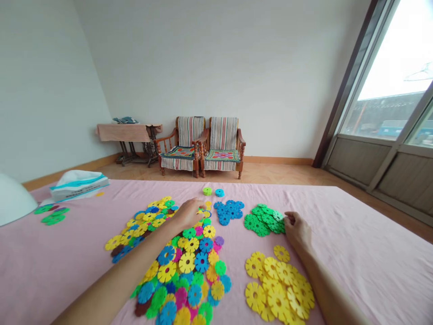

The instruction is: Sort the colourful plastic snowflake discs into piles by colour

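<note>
Over the far part of a mixed pile of notched plastic flower discs (187, 262) is my left hand (190, 214). Its fingers are bent downward among the discs, beside a few small yellow ones (208, 205); what the fingertips grip is hidden. My right hand (298, 229) is at the right edge of a heap of green flower discs (262, 220). The thumb and fingers there are curled together against the outermost green discs, and I cannot make out what is between them. Below my right wrist lies a heap of larger yellow flower discs (278, 301).
A blue disc heap (230, 211) lies between my hands. Behind it are a lime stack (207, 191) and a light-blue stack (219, 192). On the pink cloth (365, 253) at left stand a tissue pack (79, 185), loose discs (53, 219) and a white rounded object (13, 201).
</note>
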The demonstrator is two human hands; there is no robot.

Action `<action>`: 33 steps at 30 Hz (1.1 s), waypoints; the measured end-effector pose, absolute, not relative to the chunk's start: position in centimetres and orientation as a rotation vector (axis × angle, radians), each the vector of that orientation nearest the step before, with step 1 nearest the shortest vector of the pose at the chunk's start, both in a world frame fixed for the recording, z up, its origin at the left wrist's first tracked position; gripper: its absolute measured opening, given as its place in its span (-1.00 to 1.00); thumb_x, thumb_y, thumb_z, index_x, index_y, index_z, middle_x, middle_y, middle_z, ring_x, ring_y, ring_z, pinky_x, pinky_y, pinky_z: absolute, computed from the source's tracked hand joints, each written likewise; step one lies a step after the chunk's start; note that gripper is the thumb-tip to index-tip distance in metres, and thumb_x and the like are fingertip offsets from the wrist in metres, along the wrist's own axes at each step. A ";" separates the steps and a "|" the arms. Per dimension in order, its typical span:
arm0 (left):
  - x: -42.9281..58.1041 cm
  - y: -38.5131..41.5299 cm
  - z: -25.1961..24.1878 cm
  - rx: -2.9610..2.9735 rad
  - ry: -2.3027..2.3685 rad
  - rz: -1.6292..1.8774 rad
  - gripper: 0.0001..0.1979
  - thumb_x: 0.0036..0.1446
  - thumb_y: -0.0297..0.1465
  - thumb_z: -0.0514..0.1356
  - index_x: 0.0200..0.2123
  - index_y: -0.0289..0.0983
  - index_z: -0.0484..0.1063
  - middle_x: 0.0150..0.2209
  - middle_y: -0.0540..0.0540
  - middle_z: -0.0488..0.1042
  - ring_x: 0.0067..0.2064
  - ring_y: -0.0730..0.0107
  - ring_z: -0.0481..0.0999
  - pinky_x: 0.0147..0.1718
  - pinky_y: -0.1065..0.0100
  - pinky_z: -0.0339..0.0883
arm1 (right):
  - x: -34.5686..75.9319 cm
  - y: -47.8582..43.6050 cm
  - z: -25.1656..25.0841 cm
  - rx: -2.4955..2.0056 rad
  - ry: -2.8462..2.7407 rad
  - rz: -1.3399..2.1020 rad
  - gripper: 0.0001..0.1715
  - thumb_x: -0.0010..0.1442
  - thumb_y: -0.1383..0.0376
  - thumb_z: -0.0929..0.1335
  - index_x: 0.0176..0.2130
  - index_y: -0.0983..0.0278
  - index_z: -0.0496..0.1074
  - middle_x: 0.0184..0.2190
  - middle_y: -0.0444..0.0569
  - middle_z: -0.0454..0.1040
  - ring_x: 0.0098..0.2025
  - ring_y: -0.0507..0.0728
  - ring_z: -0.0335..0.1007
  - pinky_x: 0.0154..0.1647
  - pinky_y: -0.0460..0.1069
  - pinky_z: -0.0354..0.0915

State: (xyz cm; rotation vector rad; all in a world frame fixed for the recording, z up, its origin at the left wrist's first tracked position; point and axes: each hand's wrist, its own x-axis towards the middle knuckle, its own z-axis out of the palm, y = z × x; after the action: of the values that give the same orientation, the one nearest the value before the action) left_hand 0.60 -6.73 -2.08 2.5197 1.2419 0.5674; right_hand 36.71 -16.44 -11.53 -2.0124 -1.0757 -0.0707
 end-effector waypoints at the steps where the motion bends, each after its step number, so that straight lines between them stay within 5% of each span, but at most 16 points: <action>1: 0.0 -6.3 -2.4 2.543 1.271 0.562 -0.72 -0.10 -0.50 0.24 -0.23 -0.29 0.55 -0.17 -0.18 0.54 -0.15 0.12 0.49 -0.10 0.24 0.28 | 36.7 -16.5 -11.5 -2.013 -1.076 -0.072 -0.59 0.10 0.23 0.19 -0.16 0.32 0.48 -0.34 0.09 0.57 -0.27 0.22 0.48 -0.32 0.00 0.25; 8: -0.5 -5.8 -4.0 2.596 1.393 0.518 -0.93 -0.09 -0.50 0.25 -0.49 -0.24 0.53 -0.35 -0.12 0.54 -0.18 0.13 0.50 -0.15 0.28 0.28 | 36.8 -16.5 -11.5 -2.014 -1.081 -0.083 -0.58 0.09 0.21 0.20 -0.17 0.32 0.49 -0.35 0.07 0.57 -0.30 0.21 0.48 -0.34 -0.01 0.25; 11: -0.7 -6.1 -3.5 2.567 1.434 0.565 -0.81 -0.02 -0.53 0.16 -0.62 -0.24 0.46 -0.45 -0.10 0.52 -0.24 0.17 0.51 -0.18 0.29 0.27 | 36.8 -16.5 -11.6 -2.010 -1.083 -0.087 -0.57 0.09 0.21 0.19 -0.17 0.32 0.49 -0.35 0.07 0.57 -0.30 0.20 0.48 -0.34 -0.01 0.25; 16: 0.3 -7.6 -1.7 2.458 1.414 0.746 -0.77 0.13 -0.51 0.04 -0.39 -0.30 0.51 -0.28 -0.19 0.53 -0.11 0.17 0.47 -0.10 0.26 0.24 | 36.7 -16.5 -11.5 -2.004 -1.081 -0.088 -0.57 0.09 0.21 0.19 -0.17 0.33 0.49 -0.36 0.08 0.57 -0.30 0.20 0.48 -0.34 -0.01 0.25; 21: 5.2 -12.3 -2.3 2.308 1.056 0.556 -0.78 0.10 -0.41 0.10 -0.34 -0.35 0.54 -0.47 -0.06 0.55 -0.44 0.39 0.51 -0.45 0.47 0.31 | 36.8 -16.4 -11.5 -2.006 -1.080 -0.088 -0.57 0.09 0.22 0.18 -0.16 0.33 0.49 -0.35 0.08 0.57 -0.29 0.20 0.48 -0.33 -0.01 0.26; 25: 9.0 -16.8 -4.3 2.195 0.841 0.371 -0.77 0.07 -0.43 0.11 -0.32 -0.38 0.57 -0.50 -0.05 0.57 -0.52 0.44 0.53 -0.58 0.54 0.29 | 36.7 -16.6 -11.5 -2.000 -1.086 -0.088 -0.57 0.09 0.22 0.19 -0.16 0.33 0.49 -0.35 0.08 0.58 -0.30 0.20 0.49 -0.34 -0.02 0.27; 29: 9.6 -17.5 -4.7 2.216 0.792 0.321 -0.71 0.09 -0.42 0.10 -0.17 -0.33 0.55 -0.43 -0.08 0.60 -0.46 0.41 0.56 -0.53 0.52 0.32 | 36.6 -16.7 -11.4 -1.993 -1.097 -0.088 -0.57 0.10 0.22 0.19 -0.16 0.34 0.48 -0.34 0.08 0.58 -0.30 0.19 0.49 -0.34 -0.02 0.27; 33: 6.8 -13.9 -3.4 2.433 0.981 0.391 -0.79 0.05 -0.46 0.12 -0.30 -0.29 0.56 -0.30 -0.11 0.57 -0.30 0.32 0.55 -0.31 0.41 0.36 | 36.6 -16.6 -11.4 -1.997 -1.095 -0.088 -0.58 0.11 0.23 0.19 -0.15 0.33 0.48 -0.34 0.08 0.58 -0.28 0.19 0.49 -0.32 -0.01 0.28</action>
State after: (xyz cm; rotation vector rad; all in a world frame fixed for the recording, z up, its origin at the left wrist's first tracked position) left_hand 6.83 -13.90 -3.39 2.4332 0.9807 0.3907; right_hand 36.62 -16.60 -11.44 -1.9967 -1.0947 -0.0884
